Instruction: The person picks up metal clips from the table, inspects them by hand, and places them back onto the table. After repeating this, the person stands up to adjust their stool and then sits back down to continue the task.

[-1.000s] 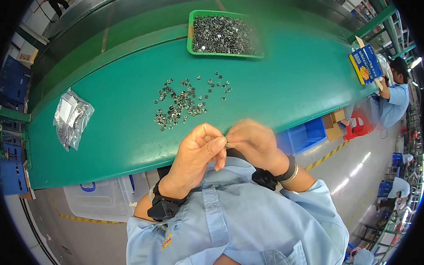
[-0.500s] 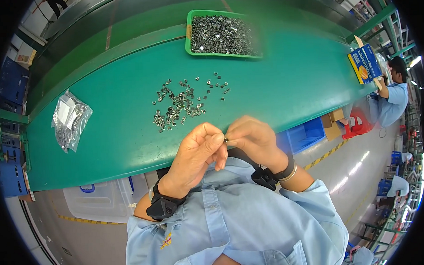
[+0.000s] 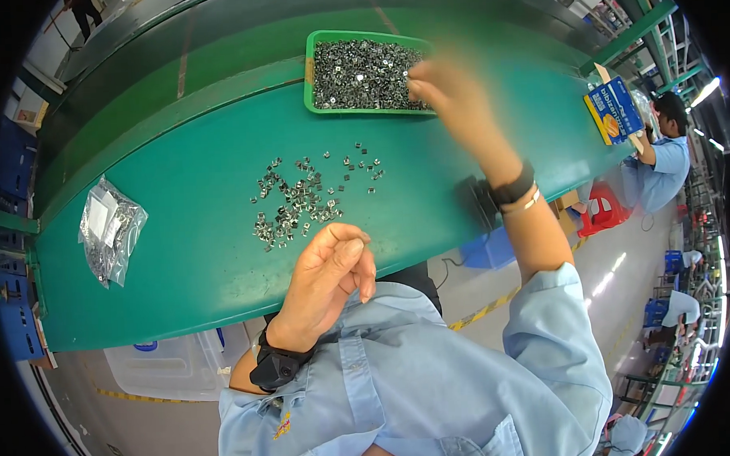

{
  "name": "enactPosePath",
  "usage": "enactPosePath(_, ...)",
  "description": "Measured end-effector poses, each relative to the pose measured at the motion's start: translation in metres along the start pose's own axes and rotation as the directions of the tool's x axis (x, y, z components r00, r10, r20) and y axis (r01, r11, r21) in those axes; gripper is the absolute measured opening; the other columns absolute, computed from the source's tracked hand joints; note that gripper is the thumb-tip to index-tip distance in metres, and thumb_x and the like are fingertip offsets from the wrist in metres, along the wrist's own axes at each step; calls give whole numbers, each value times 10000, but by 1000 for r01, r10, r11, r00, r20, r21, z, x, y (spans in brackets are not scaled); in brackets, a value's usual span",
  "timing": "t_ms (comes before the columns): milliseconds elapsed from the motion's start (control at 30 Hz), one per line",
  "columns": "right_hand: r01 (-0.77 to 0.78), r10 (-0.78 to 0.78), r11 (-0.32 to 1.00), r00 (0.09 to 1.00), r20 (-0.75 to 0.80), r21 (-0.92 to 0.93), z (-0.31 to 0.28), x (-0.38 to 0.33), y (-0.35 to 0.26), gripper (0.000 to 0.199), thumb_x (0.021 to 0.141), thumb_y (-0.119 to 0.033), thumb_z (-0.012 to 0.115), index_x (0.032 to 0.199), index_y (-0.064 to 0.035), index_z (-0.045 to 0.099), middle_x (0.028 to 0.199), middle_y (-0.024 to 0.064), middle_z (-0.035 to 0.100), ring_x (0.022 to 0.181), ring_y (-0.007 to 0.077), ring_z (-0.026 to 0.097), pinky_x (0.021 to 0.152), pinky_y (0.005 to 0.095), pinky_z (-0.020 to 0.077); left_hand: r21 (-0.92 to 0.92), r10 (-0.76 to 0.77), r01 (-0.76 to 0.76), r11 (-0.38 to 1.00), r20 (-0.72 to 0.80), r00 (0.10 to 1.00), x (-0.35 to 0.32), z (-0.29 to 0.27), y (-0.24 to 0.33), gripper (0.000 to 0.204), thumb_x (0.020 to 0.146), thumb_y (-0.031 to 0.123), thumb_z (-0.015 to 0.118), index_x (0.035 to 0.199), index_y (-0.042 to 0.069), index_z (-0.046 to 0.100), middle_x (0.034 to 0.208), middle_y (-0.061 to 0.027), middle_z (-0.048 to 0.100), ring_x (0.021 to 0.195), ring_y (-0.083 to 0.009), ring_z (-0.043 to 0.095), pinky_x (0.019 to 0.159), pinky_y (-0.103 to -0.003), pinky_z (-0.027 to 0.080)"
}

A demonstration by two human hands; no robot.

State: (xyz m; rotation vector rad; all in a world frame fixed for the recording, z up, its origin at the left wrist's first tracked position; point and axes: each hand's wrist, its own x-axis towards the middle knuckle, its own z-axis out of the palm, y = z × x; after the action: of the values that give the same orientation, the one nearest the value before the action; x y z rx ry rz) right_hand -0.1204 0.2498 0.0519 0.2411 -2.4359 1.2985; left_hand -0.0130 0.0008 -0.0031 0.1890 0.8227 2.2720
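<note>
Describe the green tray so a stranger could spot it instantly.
On the long green worktable, look beyond the loose scatter of small metallic parts. At the far side sits a rectangular green tray, the right hand at its right end. Its bright raised rim sets it apart from the clear plastic bag.

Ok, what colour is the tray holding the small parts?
The tray is green, shown best in the head view.

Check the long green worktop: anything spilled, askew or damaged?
No damage shows. What stands out: small shiny metal parts lie loose and scattered on the worktop, outside the rectangular green plastic tray filled with similar pieces. Whether they spilled or were laid out, I can't tell.
</note>
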Motion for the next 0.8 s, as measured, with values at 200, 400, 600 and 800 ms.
enactPosePath(200,190,-136,958,960,243,-216,13,-11,12,149,829,-131,633,929,-21,622,873,73,604,781,176,599,717,295,480,-24,-19,19,1000,-22,1000,-1,-6,1,138,949,171,479,1015,50,489,713,-93,554,538,-163,526,503,-297,435)
enactPosePath(400,106,36,959,873,486,-263,28,-32,-1,142,794,-117,660,914,-48,628,844,99,584,782,217,598,688,314,485,-62,-56,61,996,77,995,0,-10,1,130,956,154,466,1027,48,495,751,-89,576,579,-163,544,535,-287,447)
enactPosePath(600,91,47,961,877,478,-261,28,-30,-8,154,785,-98,663,914,-33,610,856,91,591,755,215,599,674,313,487,-79,-48,55,995,91,995,-1,-9,0,128,958,141,461,1034,46,499,766,-88,584,593,-157,548,553,-278,454)
enactPosePath(800,-8,9,1000,908,418,-5,24,-52,-41,161,785,-83,657,921,-24,596,832,86,599,779,226,596,683,310,485,-74,-13,15,997,26,1000,-1,-7,0,134,956,143,467,1041,45,497,782,-83,583,592,-151,547,546,-277,458)
